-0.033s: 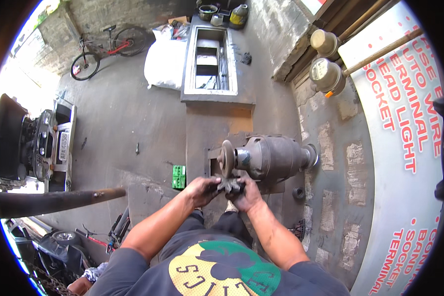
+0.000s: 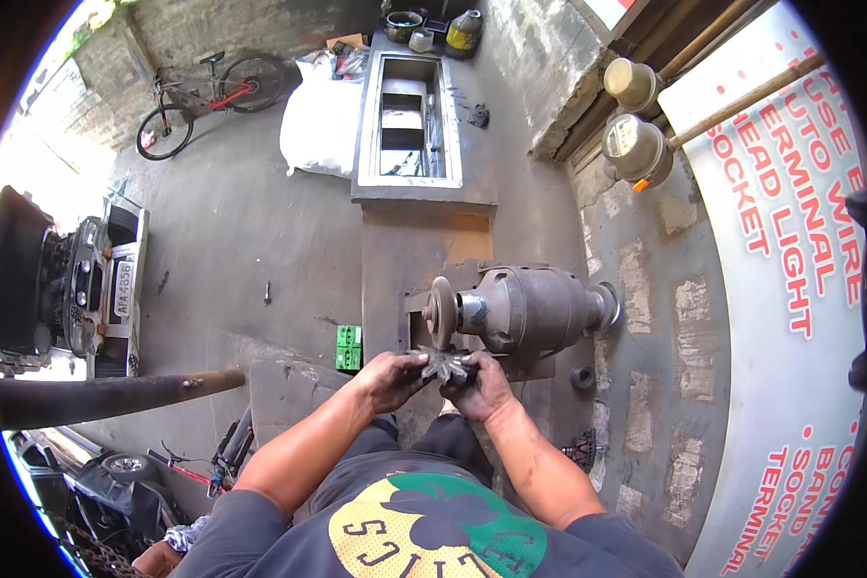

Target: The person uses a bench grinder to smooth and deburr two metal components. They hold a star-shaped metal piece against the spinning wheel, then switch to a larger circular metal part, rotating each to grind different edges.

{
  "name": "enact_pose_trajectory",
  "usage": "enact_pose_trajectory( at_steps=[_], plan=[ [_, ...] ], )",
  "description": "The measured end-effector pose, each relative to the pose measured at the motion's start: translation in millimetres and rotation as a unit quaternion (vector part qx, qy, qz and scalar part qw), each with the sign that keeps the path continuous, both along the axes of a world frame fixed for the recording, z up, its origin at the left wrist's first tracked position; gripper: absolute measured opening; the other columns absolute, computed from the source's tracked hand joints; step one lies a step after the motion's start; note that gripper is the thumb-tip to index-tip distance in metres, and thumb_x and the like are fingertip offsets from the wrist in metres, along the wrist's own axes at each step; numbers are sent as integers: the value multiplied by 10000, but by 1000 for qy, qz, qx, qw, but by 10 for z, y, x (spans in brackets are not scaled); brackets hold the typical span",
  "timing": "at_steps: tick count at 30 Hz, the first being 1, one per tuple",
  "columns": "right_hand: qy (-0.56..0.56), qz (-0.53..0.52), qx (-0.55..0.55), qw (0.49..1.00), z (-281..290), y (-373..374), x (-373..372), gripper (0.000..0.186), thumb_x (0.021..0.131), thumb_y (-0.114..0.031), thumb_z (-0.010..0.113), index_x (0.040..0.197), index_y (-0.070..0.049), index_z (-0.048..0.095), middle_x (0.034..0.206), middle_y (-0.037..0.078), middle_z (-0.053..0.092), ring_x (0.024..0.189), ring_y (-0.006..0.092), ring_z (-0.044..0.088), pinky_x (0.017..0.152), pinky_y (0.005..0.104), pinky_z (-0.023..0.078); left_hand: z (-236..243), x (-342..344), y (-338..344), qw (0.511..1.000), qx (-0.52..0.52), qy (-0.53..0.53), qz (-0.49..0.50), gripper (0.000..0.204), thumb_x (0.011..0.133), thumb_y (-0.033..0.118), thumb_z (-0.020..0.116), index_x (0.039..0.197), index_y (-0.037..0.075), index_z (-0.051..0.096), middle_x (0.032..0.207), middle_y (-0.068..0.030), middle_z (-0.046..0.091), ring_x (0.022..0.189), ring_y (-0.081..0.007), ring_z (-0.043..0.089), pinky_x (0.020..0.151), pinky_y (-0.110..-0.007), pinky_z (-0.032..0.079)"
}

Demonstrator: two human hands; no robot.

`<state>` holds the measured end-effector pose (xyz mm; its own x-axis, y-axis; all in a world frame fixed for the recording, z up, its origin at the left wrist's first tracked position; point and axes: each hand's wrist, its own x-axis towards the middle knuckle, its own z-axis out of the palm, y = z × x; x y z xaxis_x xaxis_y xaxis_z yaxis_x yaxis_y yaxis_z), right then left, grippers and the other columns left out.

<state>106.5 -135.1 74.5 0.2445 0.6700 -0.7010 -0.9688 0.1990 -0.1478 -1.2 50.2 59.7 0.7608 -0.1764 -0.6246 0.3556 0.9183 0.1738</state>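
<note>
Toothed part (image 2: 445, 367) I'm clamping with left fingers (image 2: 411, 362) and right fingers (image 2: 480, 363) near the wheel (image 2: 443, 310) is seemingly being positioned, needing steadiness.

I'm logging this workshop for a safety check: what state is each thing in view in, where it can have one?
Left hand, gripping the toothed metal part
Right hand, gripping its other side
Toothed metal part, held up close to the grinding wheel; contact unclear
Grinding wheel, mounted; spinning or not, cannot tell
Vehicle hood, raised
Bicycle, upright, riderless
</note>
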Motion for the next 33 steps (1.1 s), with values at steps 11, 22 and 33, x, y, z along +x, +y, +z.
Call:
enact_pose_trajectory(
  at_steps=[11,22,33],
  plan=[
    [-129,141,91,977,322,-335,-15,434,868,-159,685,1242,61,675,1190,143,739,1029,239,721,948,397,571,331,-360,-92,993,-31,-62,-93,467,962,100,709,1413,75,593,1336,-69,690,1180,-230,684,1048,-455,545],
    [-30,-11,-12,999,-72,76,74,225,892,-175,592,1037,-39,697,918,77,739,803,210,697,732,374,579,-65,56,-7,999,-15,-5,29,238,1038,82,587,1241,-41,610,1207,-137,707,1074,-236,721,975,-345,627],
    [-30,5,32,999,-198,9,145,383,856,-176,571,1180,8,659,1039,128,739,877,252,720,824,414,608,43,21,-105,998,-34,17,48,224,1027,58,606,1224,-45,626,1201,-139,698,1119,-244,696,982,-359,612]
  ],
)
